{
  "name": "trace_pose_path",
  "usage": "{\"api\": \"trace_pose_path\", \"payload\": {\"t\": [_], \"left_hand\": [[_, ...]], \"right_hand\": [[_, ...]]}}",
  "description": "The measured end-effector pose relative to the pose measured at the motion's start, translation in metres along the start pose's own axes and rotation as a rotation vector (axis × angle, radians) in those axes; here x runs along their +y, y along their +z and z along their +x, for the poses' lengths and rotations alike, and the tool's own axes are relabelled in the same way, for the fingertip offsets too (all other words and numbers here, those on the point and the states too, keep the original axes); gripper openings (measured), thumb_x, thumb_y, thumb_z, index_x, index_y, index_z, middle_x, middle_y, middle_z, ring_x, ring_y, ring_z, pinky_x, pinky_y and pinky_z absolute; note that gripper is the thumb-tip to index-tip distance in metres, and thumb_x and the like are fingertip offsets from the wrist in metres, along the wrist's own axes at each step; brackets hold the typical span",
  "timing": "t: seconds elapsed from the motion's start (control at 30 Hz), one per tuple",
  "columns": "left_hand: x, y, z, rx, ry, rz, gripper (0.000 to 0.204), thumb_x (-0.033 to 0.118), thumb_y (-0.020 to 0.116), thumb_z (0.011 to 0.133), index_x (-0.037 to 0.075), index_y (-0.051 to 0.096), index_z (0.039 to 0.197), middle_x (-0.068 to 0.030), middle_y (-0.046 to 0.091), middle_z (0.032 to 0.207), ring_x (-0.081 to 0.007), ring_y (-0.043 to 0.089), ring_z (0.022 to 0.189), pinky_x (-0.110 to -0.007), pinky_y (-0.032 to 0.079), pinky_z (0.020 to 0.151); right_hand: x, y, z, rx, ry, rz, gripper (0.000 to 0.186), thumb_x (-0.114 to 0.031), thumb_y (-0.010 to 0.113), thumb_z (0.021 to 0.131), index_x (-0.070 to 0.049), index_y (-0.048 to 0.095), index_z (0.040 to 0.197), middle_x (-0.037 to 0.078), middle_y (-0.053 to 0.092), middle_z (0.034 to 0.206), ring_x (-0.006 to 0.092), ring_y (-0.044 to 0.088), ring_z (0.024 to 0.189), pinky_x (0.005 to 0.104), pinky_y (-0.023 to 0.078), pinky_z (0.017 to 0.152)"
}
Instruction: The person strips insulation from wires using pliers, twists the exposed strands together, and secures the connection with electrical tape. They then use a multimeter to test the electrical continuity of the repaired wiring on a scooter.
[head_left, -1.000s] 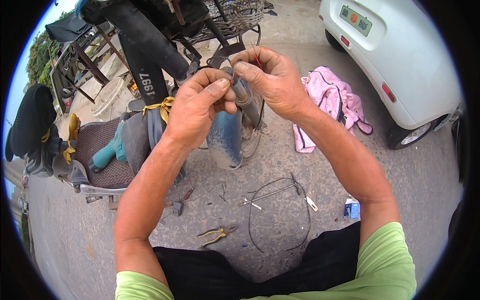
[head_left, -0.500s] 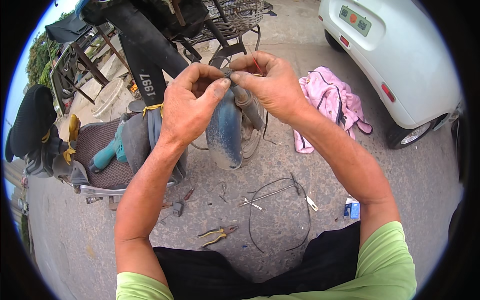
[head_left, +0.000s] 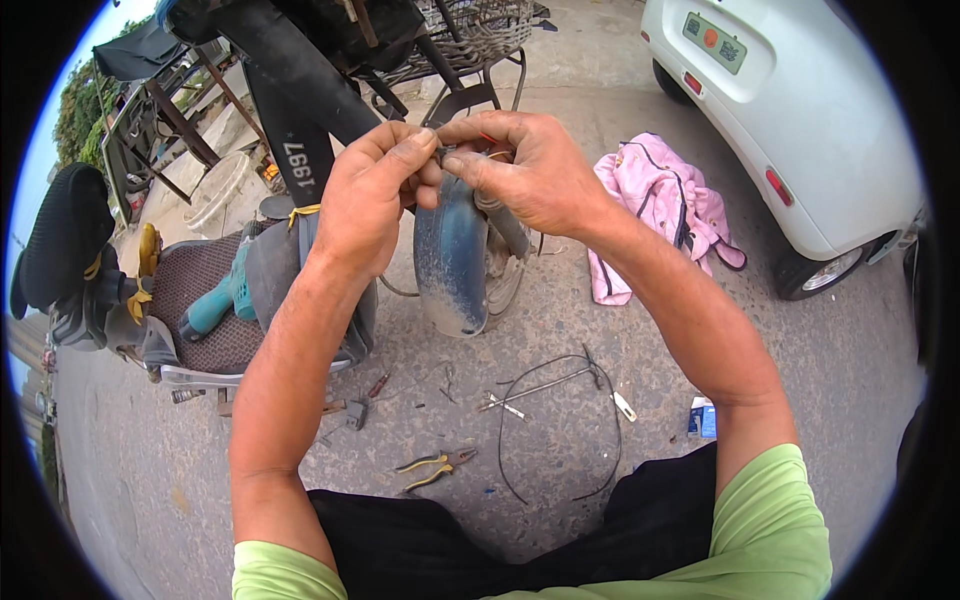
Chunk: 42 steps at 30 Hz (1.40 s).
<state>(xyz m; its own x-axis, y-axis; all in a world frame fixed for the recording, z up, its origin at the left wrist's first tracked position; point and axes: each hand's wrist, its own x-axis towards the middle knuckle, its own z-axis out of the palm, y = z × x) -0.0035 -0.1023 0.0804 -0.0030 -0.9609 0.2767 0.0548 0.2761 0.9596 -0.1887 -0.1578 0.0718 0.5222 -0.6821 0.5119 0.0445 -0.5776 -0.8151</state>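
My left hand (head_left: 362,200) and my right hand (head_left: 540,178) meet fingertip to fingertip, thumbs against forefingers. Pinched between them is a small dark piece (head_left: 440,156), mostly covered, whose kind I cannot make out. A short stretch of red wire (head_left: 488,137) shows by the fingers of my right hand. Right below the hands is a dusty blue mudguard (head_left: 450,270) over a wheel. Beside it slants a grey fork tube (head_left: 508,232), its top hidden behind my right hand.
Combination pliers (head_left: 436,468), a black cable (head_left: 502,440), a hammer (head_left: 352,414) and a blue-white box (head_left: 703,418) lie on the ground. A teal power tool (head_left: 215,302) rests on a seat at left. Beyond are a pink cloth (head_left: 665,205) and a white car (head_left: 800,110).
Both hands have shifted slightly left, still together. The left fingers have curled in more, and the right hand has tilted over the tube's top, covering more of it.
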Motion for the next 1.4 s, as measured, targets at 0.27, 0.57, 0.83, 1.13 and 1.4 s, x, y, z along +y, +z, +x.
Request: {"api": "trace_pose_path", "payload": {"t": [0.27, 0.57, 0.83, 1.13, 1.4], "left_hand": [[0.003, -0.005, 0.003, -0.046, -0.109, -0.366, 0.018, 0.020, 0.058, 0.101, 0.003, 0.061, 0.098, -0.0020, 0.059, 0.077, -0.0110, 0.056, 0.064, -0.029, 0.050, 0.064], [0.028, 0.025, -0.012, 0.247, 0.301, 0.660, 0.027, 0.020, 0.062, 0.096, -0.003, 0.062, 0.111, -0.0079, 0.065, 0.092, -0.0161, 0.062, 0.078, -0.030, 0.052, 0.075], [0.075, 0.083, -0.102, -0.497, 0.570, 1.463, 0.026, 0.015, 0.076, 0.075, 0.006, 0.065, 0.097, -0.0084, 0.061, 0.086, -0.0281, 0.063, 0.079, -0.039, 0.049, 0.070], [0.074, 0.114, -0.134, -0.819, 0.874, 1.361, 0.027, 0.017, 0.074, 0.075, 0.005, 0.066, 0.098, -0.0079, 0.064, 0.087, -0.0267, 0.064, 0.078, -0.037, 0.050, 0.069], [0.080, 0.098, -0.128, -0.947, 0.719, 1.270, 0.028, 0.018, 0.073, 0.076, 0.004, 0.066, 0.099, -0.0073, 0.065, 0.088, -0.0254, 0.066, 0.077, -0.036, 0.051, 0.068]], "right_hand": [[0.001, 0.003, 0.007, 0.069, -0.113, -0.122, 0.025, -0.016, 0.068, 0.089, 0.001, 0.071, 0.107, 0.012, 0.070, 0.098, 0.0185, 0.067, 0.085, 0.0314, 0.054, 0.076], [0.021, -0.005, 0.008, 0.094, -0.148, -0.152, 0.020, -0.016, 0.069, 0.088, -0.001, 0.072, 0.101, 0.011, 0.069, 0.094, 0.0180, 0.066, 0.081, 0.0302, 0.052, 0.072], [0.037, 0.022, 0.019, 0.128, -0.210, -0.103, 0.023, -0.019, 0.072, 0.089, -0.001, 0.073, 0.104, 0.004, 0.071, 0.087, 0.0077, 0.061, 0.078, 0.0248, 0.049, 0.069], [0.075, 0.012, -0.003, 0.105, -0.270, -0.168, 0.017, -0.013, 0.069, 0.091, 0.002, 0.070, 0.098, 0.002, 0.068, 0.080, 0.0094, 0.060, 0.071, 0.0260, 0.050, 0.066], [0.054, 0.016, -0.002, 0.099, -0.183, -0.106, 0.020, -0.014, 0.067, 0.089, 0.004, 0.070, 0.097, 0.008, 0.070, 0.080, 0.0130, 0.063, 0.072, 0.0293, 0.051, 0.067]]}}
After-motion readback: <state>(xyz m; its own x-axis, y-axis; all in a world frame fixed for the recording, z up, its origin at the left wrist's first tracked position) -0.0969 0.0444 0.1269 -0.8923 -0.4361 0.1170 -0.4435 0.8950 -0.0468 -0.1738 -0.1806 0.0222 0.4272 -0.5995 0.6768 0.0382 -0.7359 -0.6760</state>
